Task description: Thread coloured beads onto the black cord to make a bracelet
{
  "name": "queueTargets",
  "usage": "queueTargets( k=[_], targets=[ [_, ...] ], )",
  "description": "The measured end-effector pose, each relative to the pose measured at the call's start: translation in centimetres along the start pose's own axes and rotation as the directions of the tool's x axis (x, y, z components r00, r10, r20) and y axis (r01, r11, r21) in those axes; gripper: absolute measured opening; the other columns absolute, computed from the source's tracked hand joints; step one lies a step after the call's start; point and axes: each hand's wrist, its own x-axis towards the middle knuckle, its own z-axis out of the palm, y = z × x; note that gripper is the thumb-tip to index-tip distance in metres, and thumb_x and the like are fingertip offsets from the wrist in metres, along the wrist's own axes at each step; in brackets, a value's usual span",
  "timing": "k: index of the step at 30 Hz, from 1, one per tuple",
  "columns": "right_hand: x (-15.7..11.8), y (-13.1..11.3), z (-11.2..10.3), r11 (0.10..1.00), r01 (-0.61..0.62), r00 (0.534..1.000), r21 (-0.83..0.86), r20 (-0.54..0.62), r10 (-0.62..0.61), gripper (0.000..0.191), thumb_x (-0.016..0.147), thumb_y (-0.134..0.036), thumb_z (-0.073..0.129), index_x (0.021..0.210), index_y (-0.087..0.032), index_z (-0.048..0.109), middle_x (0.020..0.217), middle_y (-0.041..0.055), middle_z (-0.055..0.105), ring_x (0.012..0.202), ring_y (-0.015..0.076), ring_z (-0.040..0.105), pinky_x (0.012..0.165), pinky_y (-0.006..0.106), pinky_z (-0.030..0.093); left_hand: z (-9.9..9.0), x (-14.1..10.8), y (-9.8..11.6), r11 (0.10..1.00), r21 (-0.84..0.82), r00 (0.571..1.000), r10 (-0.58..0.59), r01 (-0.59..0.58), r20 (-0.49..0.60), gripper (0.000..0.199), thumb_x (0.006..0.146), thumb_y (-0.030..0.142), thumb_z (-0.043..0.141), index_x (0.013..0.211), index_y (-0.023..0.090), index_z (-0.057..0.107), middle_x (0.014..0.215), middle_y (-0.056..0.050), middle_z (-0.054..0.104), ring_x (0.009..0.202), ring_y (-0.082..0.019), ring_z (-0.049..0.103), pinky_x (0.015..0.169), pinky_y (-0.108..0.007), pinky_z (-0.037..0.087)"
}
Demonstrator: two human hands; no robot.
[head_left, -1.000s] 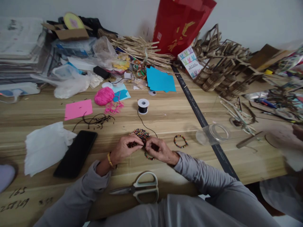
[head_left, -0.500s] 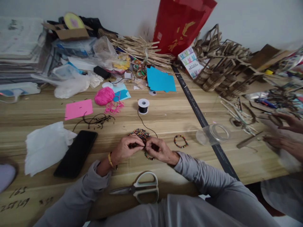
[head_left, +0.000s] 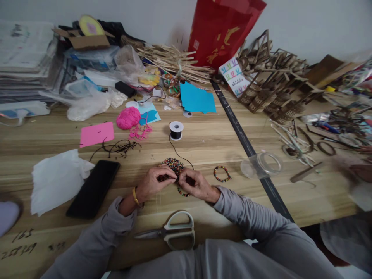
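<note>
Table point(head_left: 215, 143) — two hands point(head_left: 151, 181) point(head_left: 197, 185), one spool point(head_left: 176, 133).

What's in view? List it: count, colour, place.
beads: many, multicoloured, near centre
beaded strand: one, multicoloured, nearer than beads
beaded loop: one, multicoloured, right of beads
spool: one, black and white, centre
scissors: one, pale handles, near edge
phone: one, black, left
tissue: one, white, beside phone
card: one, pink, left
yarn ball: one, pink, left
sheets: several, blue, back
bag: one, red, back
baskets: several, brown, back right
papers: many, greyish, back left
container: one, clear, right
clutter: uncountable, mixed, back
table: one, brown, beneath
co-worker: one, grey clothing, right edge
left hand: one, grey sleeve, by beads
right hand: one, grey sleeve, right
</note>
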Motion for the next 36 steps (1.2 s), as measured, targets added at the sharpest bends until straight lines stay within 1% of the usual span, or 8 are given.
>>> queueTargets(
  k=[15,22,26,29,36],
  targets=[
    [0.05,0.04,0.10,1.000,0.017,1.000,0.003,-0.010,-0.017,0.014,0.085,-0.025,0.055,0.077,-0.014,0.054,0.067,0.0015,0.051,0.058,0.0090,0.045,0.053,0.021,0.036,0.14,-0.05,0.27,1.000,-0.010,1.000,-0.010,0.010,0.000,0.006,0.079,0.015,0.067,0.078,0.013,0.072,0.077,-0.009,0.073,0.075,-0.017,0.067,0.075,-0.030,0.053],
    [0.02,0.07,0.12,1.000,0.015,1.000,-0.003,-0.002,-0.015,0.019,0.087,-0.030,0.054,0.077,-0.014,0.054,0.068,0.0018,0.052,0.058,0.0092,0.045,0.053,0.021,0.036,0.25,0.17,0.42,1.000,-0.018,1.000,0.004,-0.004,-0.001,0.008,0.080,0.019,0.067,0.076,0.014,0.072,0.076,-0.008,0.074,0.074,-0.017,0.067,0.076,-0.031,0.053],
    [-0.05,0.27,0.16,0.999,0.030,1.000,-0.037,-0.008,-0.030,0.019,0.088,-0.031,0.054,0.078,-0.015,0.054,0.068,0.0020,0.052,0.059,0.0099,0.046,0.054,0.022,0.037,0.32,0.24,0.58,1.000,-0.017,1.000,0.017,-0.017,0.015,0.009,0.081,0.019,0.066,0.077,0.013,0.072,0.076,-0.009,0.073,0.074,-0.017,0.067,0.075,-0.032,0.053],
    [-0.09,0.37,0.17,0.998,0.033,0.999,-0.059,-0.011,-0.034,0.019,0.088,-0.032,0.055,0.078,-0.015,0.055,0.068,0.0019,0.053,0.060,0.0098,0.046,0.054,0.021,0.037,0.37,0.23,0.58,1.000,-0.019,0.999,0.019,-0.019,0.026,0.010,0.082,0.020,0.066,0.078,0.013,0.072,0.076,-0.009,0.073,0.074,-0.017,0.067,0.075,-0.031,0.053],
    [-0.01,0.42,0.22,0.998,0.054,0.998,-0.043,-0.026,-0.055,0.019,0.088,-0.032,0.055,0.079,-0.015,0.056,0.070,0.0025,0.054,0.061,0.0103,0.048,0.056,0.022,0.039,0.34,0.20,0.44,0.999,-0.023,0.999,0.036,-0.035,0.019,0.010,0.082,0.020,0.066,0.077,0.013,0.072,0.075,-0.008,0.072,0.072,-0.016,0.066,0.072,-0.029,0.052]
  ],
)
